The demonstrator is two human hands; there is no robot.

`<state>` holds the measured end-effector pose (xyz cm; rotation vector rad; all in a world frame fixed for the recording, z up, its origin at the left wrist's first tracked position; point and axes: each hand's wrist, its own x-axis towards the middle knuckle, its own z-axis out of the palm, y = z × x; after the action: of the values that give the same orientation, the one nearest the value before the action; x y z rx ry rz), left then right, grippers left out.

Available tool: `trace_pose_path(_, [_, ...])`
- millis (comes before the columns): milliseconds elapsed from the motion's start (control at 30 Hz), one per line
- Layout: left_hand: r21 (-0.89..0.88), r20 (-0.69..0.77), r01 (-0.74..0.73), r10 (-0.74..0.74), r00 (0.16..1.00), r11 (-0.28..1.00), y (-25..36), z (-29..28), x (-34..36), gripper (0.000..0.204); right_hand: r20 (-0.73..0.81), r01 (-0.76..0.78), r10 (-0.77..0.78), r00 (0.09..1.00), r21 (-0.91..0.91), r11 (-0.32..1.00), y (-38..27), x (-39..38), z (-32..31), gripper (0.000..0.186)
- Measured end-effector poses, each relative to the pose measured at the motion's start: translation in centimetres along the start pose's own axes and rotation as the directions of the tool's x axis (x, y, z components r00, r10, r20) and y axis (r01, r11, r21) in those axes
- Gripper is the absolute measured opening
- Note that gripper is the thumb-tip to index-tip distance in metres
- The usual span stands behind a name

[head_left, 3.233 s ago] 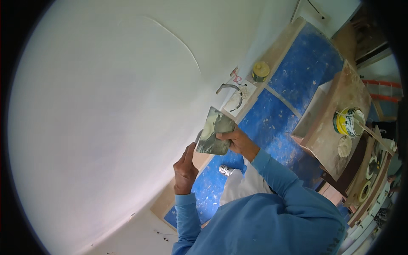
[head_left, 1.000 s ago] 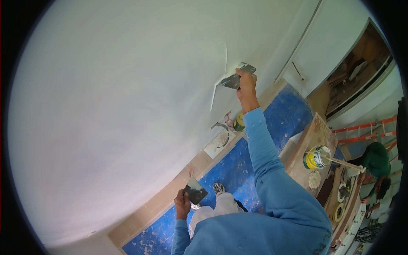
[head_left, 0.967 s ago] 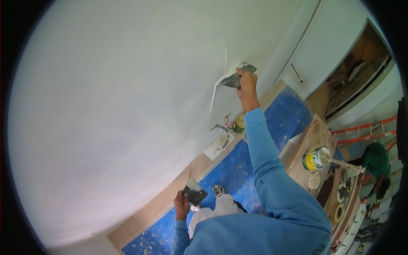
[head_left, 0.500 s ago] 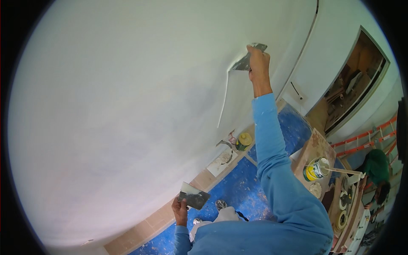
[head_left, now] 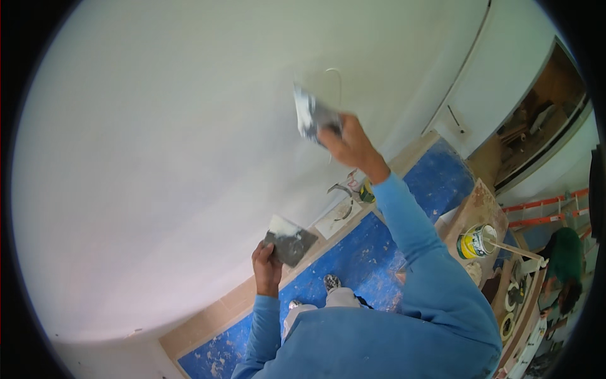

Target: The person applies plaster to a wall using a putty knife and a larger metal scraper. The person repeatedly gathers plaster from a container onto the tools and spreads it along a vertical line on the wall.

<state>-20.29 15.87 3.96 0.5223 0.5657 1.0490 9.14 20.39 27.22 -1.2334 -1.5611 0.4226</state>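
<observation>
Watching from my end through the head camera, I see the right hand (head_left: pixel 355 146) swung back from the raised white line (head_left: pixel 341 88) on the wall (head_left: pixel 177 177), where half a second ago its blade sat against the upper stretch. Its fingers are wrapped around a white-smeared blade (head_left: pixel 309 117), blurred with motion and now left of that line; whether the edge touches the wall I can't tell. Part of the line shows beyond the right hand, and a short piece reappears below it. Lower and to the left, the left hand (head_left: pixel 266 260) grips a darker blade (head_left: pixel 293 248) — pale paste along its upper edge — angled toward the right hand. The two blades are apart, so I judge this a break between strokes rather than a pass along the line. Below the right wrist, half hidden by the sleeve, sits a yellow-lidded tin (head_left: pixel 367 191); well to the right of both hands, a yellow bucket (head_left: pixel 470 245) stands on the desk (head_left: pixel 481 205). Blue floor covering (head_left: pixel 353 252) spreads beneath the hands.
</observation>
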Motion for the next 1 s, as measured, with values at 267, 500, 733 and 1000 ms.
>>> trace_pose_path(267, [-0.217, -0.019, 0.197, -0.205, 0.978, 0.956, -2.1, 0.0, 1.0, 0.037, 0.416, 0.040, -0.072, 0.906, 0.087, 0.995, 2.4, -14.1, 6.4, 0.060])
trace_pose_path(500, [0.012, -0.046, 0.005, -0.005, 0.999, 1.000, -1.2, 2.5, 0.2, 0.035, 0.545, -0.083, 0.243, 0.802, -0.302, 0.950, 8.8, -16.9, 8.0, 0.066])
trace_pose_path(733, [0.536, -0.082, -0.338, 0.447, 0.891, 0.773, -1.7, 3.4, 1.7, 0.034, 0.093, -0.328, 0.859, 0.503, 0.940, 0.091, 18.6, -18.5, 7.7, 0.020])
trace_pose_path(1000, [0.897, 0.436, -0.441, 0.200, 0.878, -0.020, -0.7, 1.0, 1.7, 0.043, 0.535, -0.473, 0.575, 0.619, 0.839, -0.271, 15.6, -21.1, 14.2, 0.036])
